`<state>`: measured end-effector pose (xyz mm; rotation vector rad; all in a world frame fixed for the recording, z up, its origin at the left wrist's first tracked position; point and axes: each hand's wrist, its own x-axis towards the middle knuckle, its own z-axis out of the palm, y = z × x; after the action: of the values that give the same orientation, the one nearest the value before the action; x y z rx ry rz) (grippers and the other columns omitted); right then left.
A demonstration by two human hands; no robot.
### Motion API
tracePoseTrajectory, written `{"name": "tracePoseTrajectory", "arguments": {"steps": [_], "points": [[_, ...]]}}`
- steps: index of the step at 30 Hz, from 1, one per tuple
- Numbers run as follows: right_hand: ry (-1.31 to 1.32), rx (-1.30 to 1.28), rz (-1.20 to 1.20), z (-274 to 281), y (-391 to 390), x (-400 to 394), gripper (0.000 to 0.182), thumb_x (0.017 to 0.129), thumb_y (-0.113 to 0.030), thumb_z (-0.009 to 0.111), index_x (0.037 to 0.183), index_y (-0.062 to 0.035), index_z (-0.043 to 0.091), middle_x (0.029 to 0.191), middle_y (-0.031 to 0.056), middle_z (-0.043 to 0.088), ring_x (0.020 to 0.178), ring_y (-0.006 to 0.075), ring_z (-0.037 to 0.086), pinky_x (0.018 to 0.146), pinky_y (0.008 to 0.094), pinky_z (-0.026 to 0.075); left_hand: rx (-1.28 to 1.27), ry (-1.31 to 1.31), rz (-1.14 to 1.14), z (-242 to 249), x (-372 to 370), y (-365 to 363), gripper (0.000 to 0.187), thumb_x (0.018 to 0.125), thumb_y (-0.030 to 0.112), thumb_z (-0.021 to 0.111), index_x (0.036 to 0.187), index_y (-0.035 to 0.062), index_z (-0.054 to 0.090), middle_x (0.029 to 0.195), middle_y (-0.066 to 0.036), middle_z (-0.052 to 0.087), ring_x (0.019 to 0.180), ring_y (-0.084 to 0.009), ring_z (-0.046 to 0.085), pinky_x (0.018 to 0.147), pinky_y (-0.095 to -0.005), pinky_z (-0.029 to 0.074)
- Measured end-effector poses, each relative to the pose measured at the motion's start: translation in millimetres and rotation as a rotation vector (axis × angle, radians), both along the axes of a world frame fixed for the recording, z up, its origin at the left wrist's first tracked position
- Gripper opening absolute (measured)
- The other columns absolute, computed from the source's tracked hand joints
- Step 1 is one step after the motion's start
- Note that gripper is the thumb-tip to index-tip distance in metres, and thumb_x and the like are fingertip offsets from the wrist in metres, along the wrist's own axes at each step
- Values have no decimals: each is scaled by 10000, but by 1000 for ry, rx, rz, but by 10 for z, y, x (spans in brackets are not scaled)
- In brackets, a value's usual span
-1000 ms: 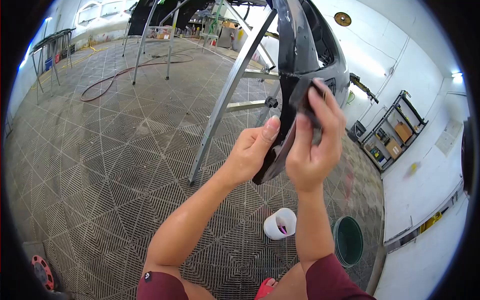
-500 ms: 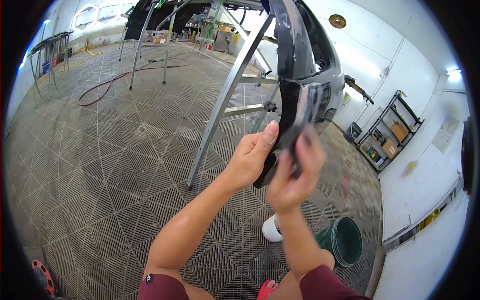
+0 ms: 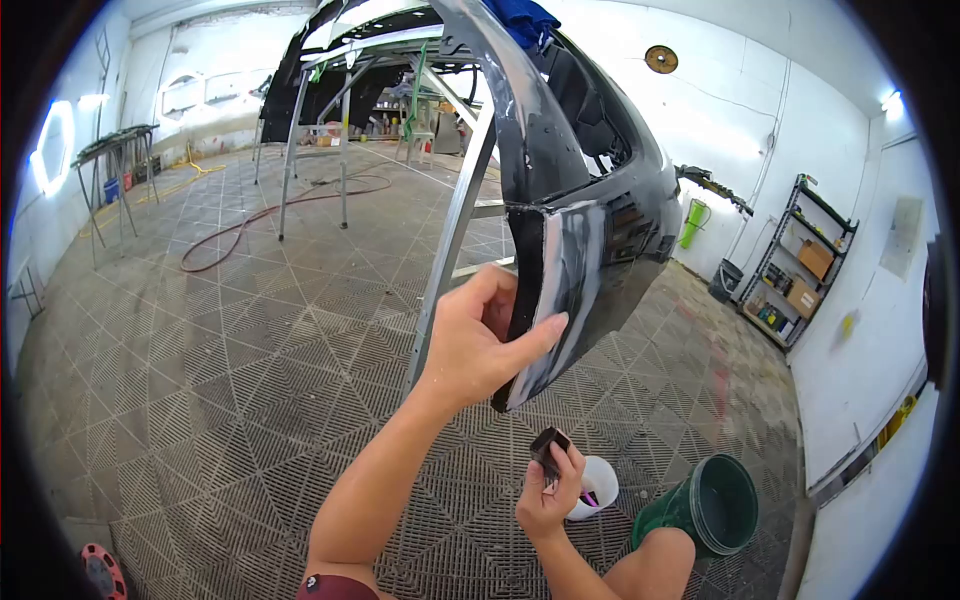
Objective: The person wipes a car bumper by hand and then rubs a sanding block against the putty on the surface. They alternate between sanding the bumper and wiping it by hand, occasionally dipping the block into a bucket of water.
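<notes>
A dark car bumper (image 3: 590, 240), wet-looking with grey and whitish patches, hangs on a metal stand (image 3: 462, 215). My left hand (image 3: 480, 340) wraps round its near edge, thumb on the outer face and fingers behind, partly hidden. Lower down and apart from the bumper, my right hand (image 3: 550, 497) is closed on a small dark sanding block (image 3: 548, 447). Just behind that hand, on the floor, stands a white bucket (image 3: 600, 485) with something pink inside.
To the right of the white bucket is a green bucket (image 3: 700, 505). A shelf (image 3: 795, 270) with boxes stands along the right wall. A red hose (image 3: 235, 235) curls across the ridged floor tiles (image 3: 250, 400). A red reel (image 3: 103, 570) lies at lower left.
My right hand has moved down, away from the bumper's edge, with the block in it. My left hand has shifted its grip, its thumb now on the outer face. The view has shifted too.
</notes>
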<state>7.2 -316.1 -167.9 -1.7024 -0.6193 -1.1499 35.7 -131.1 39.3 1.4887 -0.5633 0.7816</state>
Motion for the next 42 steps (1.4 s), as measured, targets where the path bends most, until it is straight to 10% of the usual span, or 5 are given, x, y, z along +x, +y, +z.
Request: {"name": "tracePoseTrajectory", "arguments": {"steps": [9, 17, 21, 26, 42], "points": [[1, 28, 75, 861, 168, 10, 391, 831, -15, 766, 1210, 39, 685, 1276, 228, 646, 1059, 361, 631, 907, 423, 525, -591, 9, -167, 538, 260, -111, 335, 1076, 349, 610, 907, 65, 663, 686, 99, 514, 594, -2, 422, 503, -192, 300], [-399, -183, -52, 1676, 359, 186, 400, 778, 1, 788, 1176, 19, 746, 1289, 225, 676, 1013, 337, 645, 886, 402, 511, -677, -52, -314, 516, 323, -225, 435, 1131, 347, 477, 1284, -35, 616, 1167, -34, 671, 1047, -64, 598, 940, -243, 486], [-500, -175, -32, 2663, 565, 431, 343, 847, 0, 757, 1189, 13, 743, 1197, 173, 707, 1006, 343, 652, 890, 392, 502, -638, -151, -473, 519, 299, -222, 390, 1130, 342, 482, 1194, -2, 655, 1035, 4, 687, 920, -47, 614, 822, -220, 505], [-452, -142, -61, 1840, 517, 364, 351, 874, -6, 751, 1225, 3, 734, 1182, 185, 699, 1024, 315, 663, 902, 394, 509, -661, -152, -417, 461, 381, -218, 383, 1138, 337, 464, 1064, 21, 667, 936, 45, 661, 810, -11, 551, 710, -206, 467], [-378, -298, -121, 2758, 762, 374, 311, 959, -26, 686, 1260, 52, 702, 1166, 173, 686, 969, 281, 681, 882, 373, 540, -683, -272, -498, 383, 640, -221, 395, 1128, 339, 494, 878, 49, 591, 753, 90, 484, 710, -15, 405, 598, -239, 364]]}}
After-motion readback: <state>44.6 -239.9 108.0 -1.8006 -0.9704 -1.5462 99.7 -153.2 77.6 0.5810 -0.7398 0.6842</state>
